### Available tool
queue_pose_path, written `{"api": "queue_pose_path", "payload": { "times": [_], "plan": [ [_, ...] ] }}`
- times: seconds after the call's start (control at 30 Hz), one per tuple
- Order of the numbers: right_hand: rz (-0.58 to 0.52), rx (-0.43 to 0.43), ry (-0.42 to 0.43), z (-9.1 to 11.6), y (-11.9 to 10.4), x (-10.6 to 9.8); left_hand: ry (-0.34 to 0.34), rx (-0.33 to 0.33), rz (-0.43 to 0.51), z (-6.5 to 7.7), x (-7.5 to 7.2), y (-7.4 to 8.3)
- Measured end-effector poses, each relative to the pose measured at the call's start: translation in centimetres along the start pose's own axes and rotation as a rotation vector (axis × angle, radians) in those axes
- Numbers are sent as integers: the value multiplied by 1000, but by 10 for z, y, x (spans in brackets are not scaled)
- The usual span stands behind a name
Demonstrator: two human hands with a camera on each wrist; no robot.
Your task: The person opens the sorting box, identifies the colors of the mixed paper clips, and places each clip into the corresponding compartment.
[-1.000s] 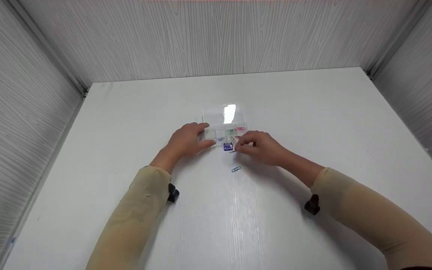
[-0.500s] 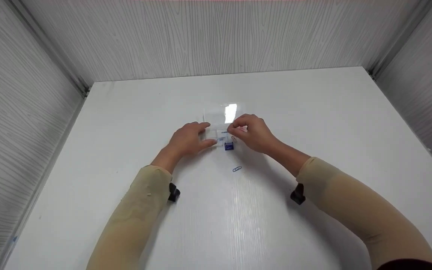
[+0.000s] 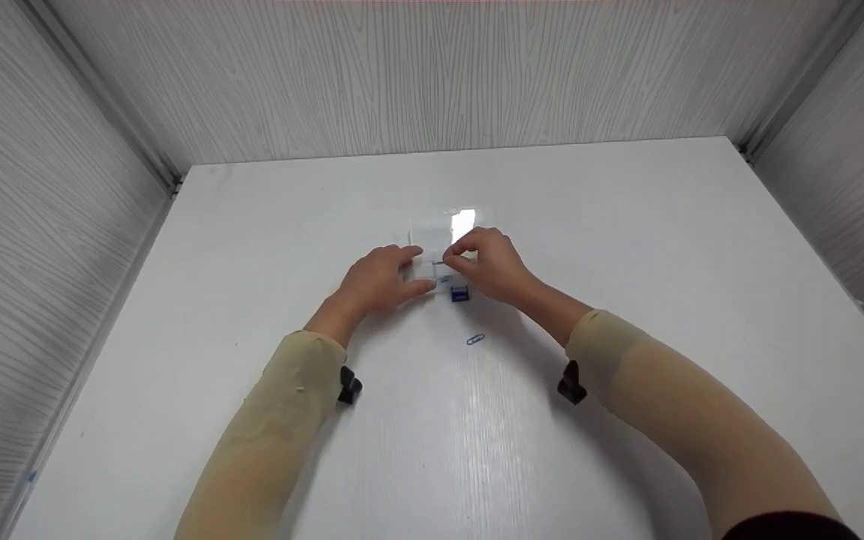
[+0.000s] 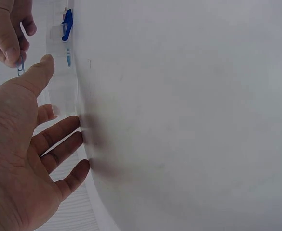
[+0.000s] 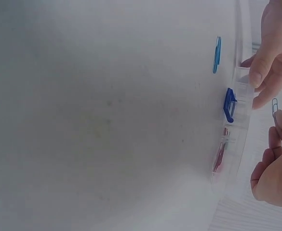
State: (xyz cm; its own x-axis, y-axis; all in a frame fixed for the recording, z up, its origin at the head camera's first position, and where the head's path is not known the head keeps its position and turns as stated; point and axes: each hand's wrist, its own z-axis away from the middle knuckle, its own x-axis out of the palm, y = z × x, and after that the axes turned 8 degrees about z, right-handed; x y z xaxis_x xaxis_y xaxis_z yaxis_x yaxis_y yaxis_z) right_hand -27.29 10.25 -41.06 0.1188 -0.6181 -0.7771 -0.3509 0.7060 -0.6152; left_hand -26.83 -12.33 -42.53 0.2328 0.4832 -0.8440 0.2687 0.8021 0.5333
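Note:
A clear compartment box stands on the white table with its transparent lid (image 3: 432,229) laid back and a blue latch (image 3: 460,294) at its front. My left hand (image 3: 379,279) rests against the box's left end, thumb at the front and fingers spread loosely. Above the compartments, my right hand (image 3: 490,262) pinches a blue paper clip (image 5: 275,107) between thumb and index finger. Another blue clip (image 4: 68,57) shows inside the box in the left wrist view. Reddish clips (image 5: 221,154) sit in a compartment in the right wrist view, hidden by my right hand from the head camera.
One loose blue paper clip (image 3: 475,339) lies on the table (image 3: 417,450) in front of the box. Grey wood-grain panels (image 3: 432,75) enclose the table at the back and both sides.
My right hand has gone from the front edge of the box up over it, then leftward above the compartments, carrying the paper clip. The left hand stays at the box's left end.

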Motion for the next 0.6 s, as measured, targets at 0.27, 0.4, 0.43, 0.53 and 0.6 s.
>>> {"api": "queue_pose_path", "payload": {
  "times": [0.27, 0.4, 0.43, 0.53, 0.6],
  "plan": [
    [-3, 54, -12, -2, 2, 5, 1, 13, 17, 0, -1, -1],
    [-5, 52, -11, -2, 3, 6, 2, 16, 11, 0, -1, -1],
    [-4, 46, -9, -2, 3, 6, 3, 18, 10, -1, -1, -1],
    [-6, 24, 2, 1, 4, 5, 5, 21, 9, 0, -1, -1],
    [-10, -1, 11, 4, 5, 3, 6, 16, 7, 0, -1, -1]
  ]
}}
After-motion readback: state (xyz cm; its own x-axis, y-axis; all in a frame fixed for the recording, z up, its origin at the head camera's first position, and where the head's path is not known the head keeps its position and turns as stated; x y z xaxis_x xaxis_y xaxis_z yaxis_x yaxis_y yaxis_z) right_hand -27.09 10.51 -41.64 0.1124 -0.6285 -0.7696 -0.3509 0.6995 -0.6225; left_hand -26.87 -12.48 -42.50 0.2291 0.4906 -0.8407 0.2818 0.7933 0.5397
